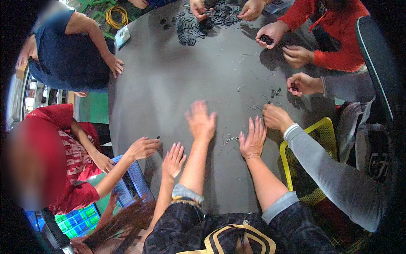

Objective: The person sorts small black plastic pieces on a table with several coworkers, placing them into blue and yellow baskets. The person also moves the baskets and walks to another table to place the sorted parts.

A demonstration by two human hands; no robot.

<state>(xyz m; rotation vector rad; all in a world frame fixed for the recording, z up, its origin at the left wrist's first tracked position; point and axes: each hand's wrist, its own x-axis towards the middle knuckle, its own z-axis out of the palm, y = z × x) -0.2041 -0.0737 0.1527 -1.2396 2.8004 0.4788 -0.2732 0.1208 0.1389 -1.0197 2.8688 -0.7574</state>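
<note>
My left hand (201,122) reaches out over the grey table, fingers spread and slightly smeared by motion, with nothing in it. Lower and to its right, my right hand (253,139) lies flat, fingers stretched out and holding nothing. Just left of my right hand is a small cluster of thin bent metal wire pieces (231,139). Beyond its fingertips, more wire pieces and small dark parts (275,92) are scattered. A co-worker's hand (277,117) in a grey sleeve is right beside my right fingertips.
The grey table (160,80) has a heap of small black plastic parts (203,23) at its far side, where other people's hands work. A yellow basket (292,169) stands at the right, a blue crate (135,180) at the left. Co-workers' arms reach in on both sides.
</note>
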